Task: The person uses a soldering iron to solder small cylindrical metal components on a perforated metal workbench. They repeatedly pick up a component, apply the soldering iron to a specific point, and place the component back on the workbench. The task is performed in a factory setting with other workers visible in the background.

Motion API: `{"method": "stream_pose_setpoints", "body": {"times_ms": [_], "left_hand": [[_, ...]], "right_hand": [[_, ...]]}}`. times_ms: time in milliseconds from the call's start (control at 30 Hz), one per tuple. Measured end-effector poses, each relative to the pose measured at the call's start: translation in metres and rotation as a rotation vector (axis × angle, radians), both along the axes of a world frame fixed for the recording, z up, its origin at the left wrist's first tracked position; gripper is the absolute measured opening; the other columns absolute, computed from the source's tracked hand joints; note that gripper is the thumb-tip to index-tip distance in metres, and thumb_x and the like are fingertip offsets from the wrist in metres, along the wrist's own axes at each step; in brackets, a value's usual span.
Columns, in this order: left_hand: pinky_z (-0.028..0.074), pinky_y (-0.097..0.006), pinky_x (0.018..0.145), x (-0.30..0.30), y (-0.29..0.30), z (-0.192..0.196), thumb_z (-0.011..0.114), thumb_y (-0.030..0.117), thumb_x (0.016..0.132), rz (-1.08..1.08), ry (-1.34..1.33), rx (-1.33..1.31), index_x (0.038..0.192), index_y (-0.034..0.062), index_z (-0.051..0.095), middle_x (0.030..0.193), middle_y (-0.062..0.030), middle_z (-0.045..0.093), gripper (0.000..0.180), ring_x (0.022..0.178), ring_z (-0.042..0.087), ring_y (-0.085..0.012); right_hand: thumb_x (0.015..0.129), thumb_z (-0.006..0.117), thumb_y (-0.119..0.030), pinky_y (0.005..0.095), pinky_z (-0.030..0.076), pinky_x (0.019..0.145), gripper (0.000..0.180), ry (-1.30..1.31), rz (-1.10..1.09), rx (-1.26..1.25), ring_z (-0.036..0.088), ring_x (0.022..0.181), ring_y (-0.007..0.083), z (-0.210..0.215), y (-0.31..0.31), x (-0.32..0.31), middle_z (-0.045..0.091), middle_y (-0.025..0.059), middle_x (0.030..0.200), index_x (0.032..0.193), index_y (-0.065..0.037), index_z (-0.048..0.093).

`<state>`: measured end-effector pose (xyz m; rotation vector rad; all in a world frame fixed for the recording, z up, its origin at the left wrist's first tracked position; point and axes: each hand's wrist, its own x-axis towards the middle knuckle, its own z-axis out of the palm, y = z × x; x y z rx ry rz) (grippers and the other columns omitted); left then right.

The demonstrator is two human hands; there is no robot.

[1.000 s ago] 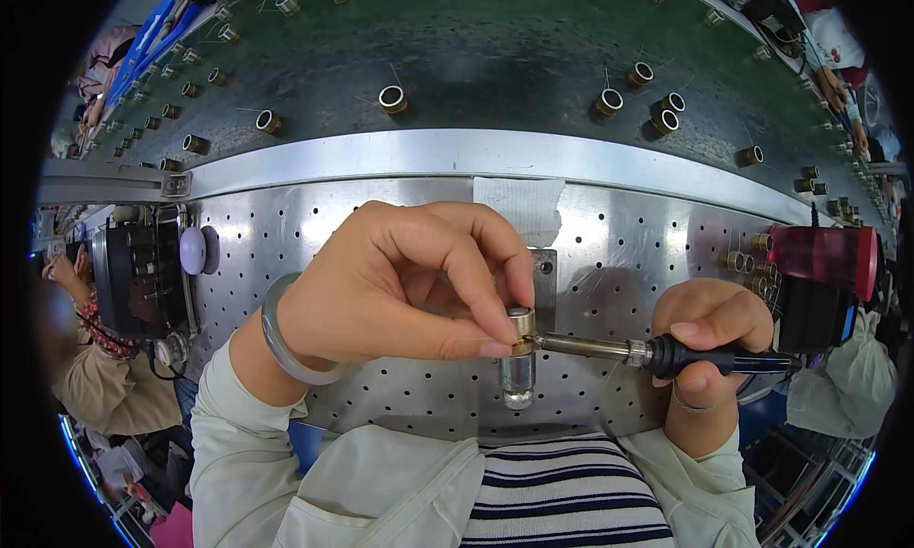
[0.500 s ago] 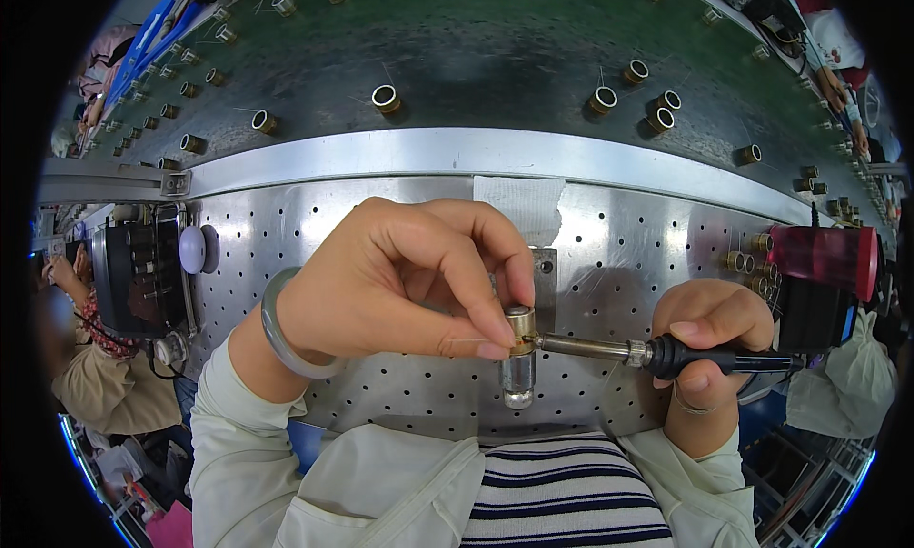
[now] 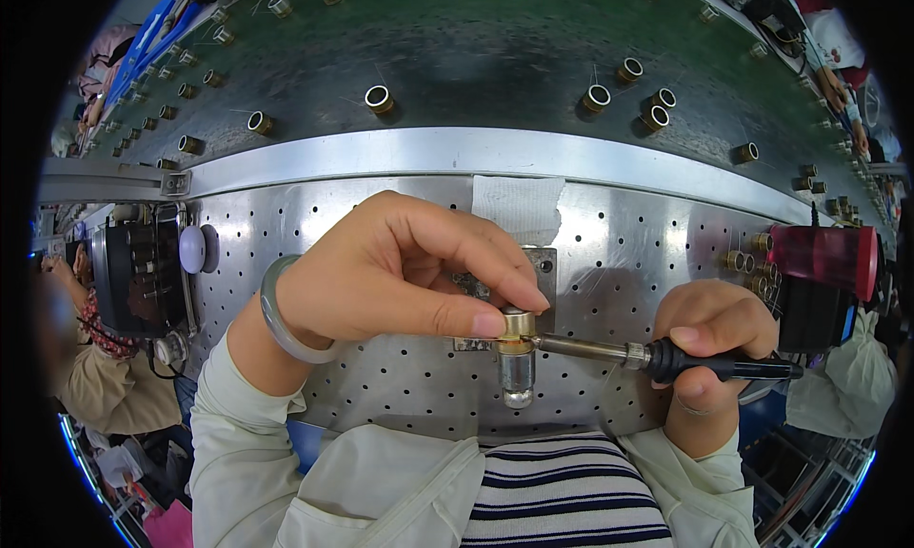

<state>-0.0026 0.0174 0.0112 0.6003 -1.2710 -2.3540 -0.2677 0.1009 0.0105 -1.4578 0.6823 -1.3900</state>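
Note:
My left hand [image 3: 409, 272], with a bangle at the wrist, closes thumb and forefinger on a small silver-and-brass metal cylinder [image 3: 520, 325]. That cylinder sits upright on a shiny metal post [image 3: 517, 372] with a rounded lower end. In my right hand [image 3: 719, 329] is a soldering iron [image 3: 595, 348], gripped by its black handle and lying nearly level. Its tip meets the right side of the cylinder at the brass band. Behind my left fingers a metal bracket [image 3: 545, 272] shows in part.
Beyond the perforated metal bench [image 3: 381, 396] and its metal rail [image 3: 400, 153] runs a green belt [image 3: 476, 53] carrying several metal cylinders. More cylinders [image 3: 757, 262] stand by a red-and-black device [image 3: 824, 262] at right. A black device [image 3: 138, 281] stands left. Other people work at both sides.
My left thumb and fingers have shifted on the cylinder, uncovering more of its brass band. The iron's tip stays against it. Cylinders on the belt have moved slightly left.

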Motion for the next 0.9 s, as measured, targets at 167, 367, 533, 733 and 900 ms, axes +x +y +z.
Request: {"method": "stream_pose_setpoints", "body": {"times_ms": [167,367,533,733,900], "left_hand": [[0.053,-0.024,0.077,-0.009,-0.001,0.010,0.068,-0.012,0.069,-0.004,-0.048,0.063,0.097,-0.0094,0.065,0.102,-0.0217,0.060,0.028,0.089,0.063,-0.0210],[0.053,-0.024,0.076,-0.007,-0.002,0.001,0.069,-0.012,0.069,-0.003,0.004,0.044,0.095,-0.0092,0.066,0.101,-0.0211,0.061,0.026,0.088,0.063,-0.0211],[0.048,-0.028,0.080,-0.005,-0.002,0.000,0.070,-0.009,0.070,-0.015,-0.005,0.076,0.099,-0.0058,0.066,0.098,-0.0164,0.064,0.030,0.089,0.061,-0.0208],[0.051,-0.022,0.075,0.041,-0.074,0.016,0.067,0.001,0.078,0.547,-0.332,-0.448,0.100,-0.0020,0.065,0.090,-0.0079,0.067,0.023,0.080,0.063,-0.0126],[0.049,-0.026,0.070,0.172,-0.167,-0.016,0.073,0.008,0.070,0.946,-1.262,-1.178,0.093,0.0015,0.066,0.083,-0.0058,0.066,0.025,0.073,0.060,-0.0124]], "right_hand": [[0.066,0.079,-0.003,0.0260,0.044,0.046,0.027,0.038,-0.005,-0.013,0.056,0.048,0.0196,0.001,-0.001,-0.009,0.059,0.0129,0.063,0.085,0.006,0.061],[0.074,0.072,-0.005,0.0248,0.039,0.041,0.021,-0.090,-0.099,0.048,0.052,0.043,0.0153,-0.001,0.002,-0.002,0.056,0.0108,0.060,0.086,0.005,0.058],[0.076,0.075,-0.015,0.0220,0.041,0.040,0.026,-0.148,-0.159,0.082,0.053,0.043,0.0129,-0.003,-0.002,-0.001,0.057,0.0072,0.061,0.083,0.001,0.056],[0.077,0.075,-0.021,0.0187,0.038,0.040,0.030,-0.104,-0.270,0.153,0.049,0.042,0.0098,0.001,0.003,-0.001,0.054,0.0073,0.062,0.080,-0.001,0.053],[0.076,0.074,-0.016,0.0195,0.040,0.041,0.026,-0.127,-0.222,0.179,0.051,0.043,0.0113,0.002,0.001,0.003,0.055,0.0087,0.063,0.080,0.000,0.054]]}}
